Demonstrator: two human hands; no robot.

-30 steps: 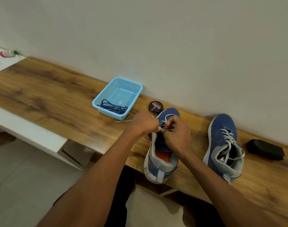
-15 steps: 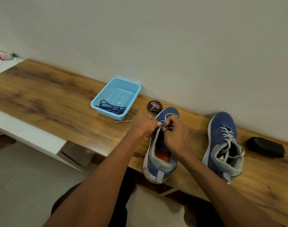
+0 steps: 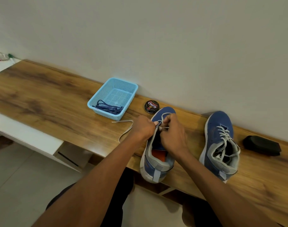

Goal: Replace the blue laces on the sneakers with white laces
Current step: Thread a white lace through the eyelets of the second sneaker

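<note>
Both bare forearms reach forward and converge, the left hand (image 3: 144, 128) and right hand (image 3: 172, 135) meeting knuckle to knuckle with fingers curled inward, fingertips pinching a white lace (image 3: 164, 127) between them, wrists slightly bent.

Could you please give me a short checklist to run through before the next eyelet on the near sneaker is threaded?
1. Left hand and right hand pinch the white lace at the near sneaker: ok.
2. Free lace end untangled on the bench: ok.
3. Blue laces in the basket: ok.
4. Far sneaker laced white: ok.
5. Near sneaker's lower eyelets filled: cannot tell.
</note>
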